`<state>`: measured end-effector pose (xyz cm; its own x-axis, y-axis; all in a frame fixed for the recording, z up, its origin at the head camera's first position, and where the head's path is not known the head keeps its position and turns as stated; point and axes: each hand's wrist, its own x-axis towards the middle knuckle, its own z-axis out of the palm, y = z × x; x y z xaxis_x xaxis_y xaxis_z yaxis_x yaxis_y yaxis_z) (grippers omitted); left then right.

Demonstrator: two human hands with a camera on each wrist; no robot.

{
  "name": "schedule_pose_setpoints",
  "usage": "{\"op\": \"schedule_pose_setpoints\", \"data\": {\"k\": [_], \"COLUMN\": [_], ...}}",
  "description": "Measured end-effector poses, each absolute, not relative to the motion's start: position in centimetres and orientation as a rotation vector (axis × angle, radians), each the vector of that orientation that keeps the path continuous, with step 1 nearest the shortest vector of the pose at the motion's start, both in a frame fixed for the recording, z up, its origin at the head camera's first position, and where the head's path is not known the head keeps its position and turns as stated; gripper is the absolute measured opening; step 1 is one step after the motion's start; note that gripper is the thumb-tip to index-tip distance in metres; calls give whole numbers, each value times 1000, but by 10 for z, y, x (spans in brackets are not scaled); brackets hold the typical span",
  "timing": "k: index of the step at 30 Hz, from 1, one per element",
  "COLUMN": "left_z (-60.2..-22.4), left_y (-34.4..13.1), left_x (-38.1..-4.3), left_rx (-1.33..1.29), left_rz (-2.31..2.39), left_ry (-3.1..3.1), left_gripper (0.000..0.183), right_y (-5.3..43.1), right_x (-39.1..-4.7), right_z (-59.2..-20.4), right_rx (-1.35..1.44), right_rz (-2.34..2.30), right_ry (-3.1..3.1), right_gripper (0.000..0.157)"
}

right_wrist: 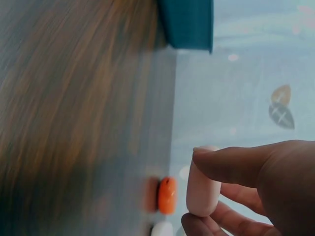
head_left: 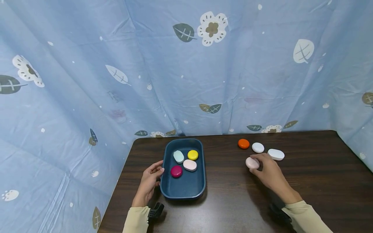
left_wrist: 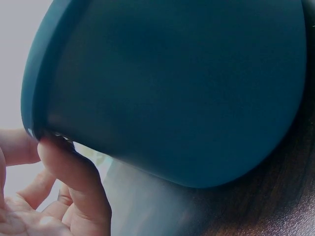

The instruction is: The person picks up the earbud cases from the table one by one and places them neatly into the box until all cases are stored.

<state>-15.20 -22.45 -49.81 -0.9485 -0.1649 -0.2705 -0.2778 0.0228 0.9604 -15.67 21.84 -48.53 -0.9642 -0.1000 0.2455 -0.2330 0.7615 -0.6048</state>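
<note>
Head: above table (head_left: pixel 227 200), facing forward, down; left wrist: close on tray (head_left: pixel 183 186); right wrist: same tray, farther.

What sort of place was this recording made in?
Likely a makeshift indoor filming corner: a blue leaf-and-flower curtain hangs behind a dark wood-grain table, and there is a blue tray with four small rounded pieces inside.

The tray (head_left: pixel 184 189) stood on the table (head_left: pixel 227 187), against the left hand (head_left: pixel 149 182) and to its right, four pieces (head_left: pixel 190 165) inside. A single piece (head_left: pixel 252 163) was in the right hand (head_left: pixel 271 171); three loose pieces (head_left: pixel 257 147) lay just beyond. A curtain (head_left: pixel 163 81) hung behind.
</note>
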Motion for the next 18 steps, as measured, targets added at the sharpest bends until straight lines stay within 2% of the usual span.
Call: {"op": "schedule_pose_setpoints", "data": {"k": [18], "left_z": [-498], "left_y": [-225], "left_x": [-150], "left_rx": [-469], "left_rz": [2080], "left_ry": [2187], "left_gripper": [40], "right_y": [162], "right_x": [-159], "right_z": [-462], "right_rx": [396], "right_rz": [1109], "right_ry": [-2722], "right_gripper": [48]}}
